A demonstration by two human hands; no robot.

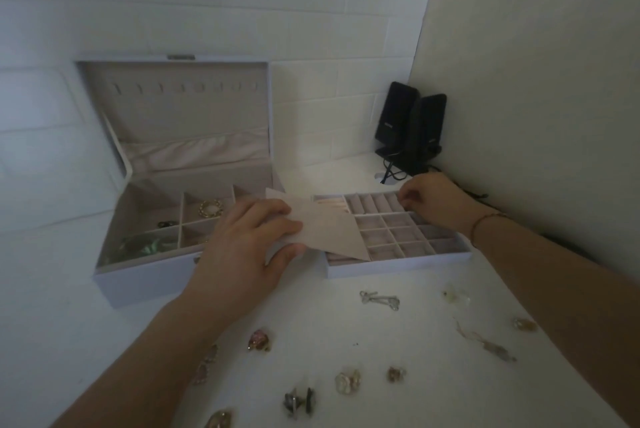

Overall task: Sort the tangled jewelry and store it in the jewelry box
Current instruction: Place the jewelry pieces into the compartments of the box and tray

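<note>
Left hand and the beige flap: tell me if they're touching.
Touching. The head view shows the left hand pinching the beige flap between thumb and fingers.

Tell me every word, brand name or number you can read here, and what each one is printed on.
No text here can be read for certain.
Front black speaker: a small pale mark on its front, too blurred to read.
Rear black speaker: a small pale mark low on its front, also too small and blurred to read.
Jewelry box, tray, the pale card in the left hand: no lettering visible.
</note>
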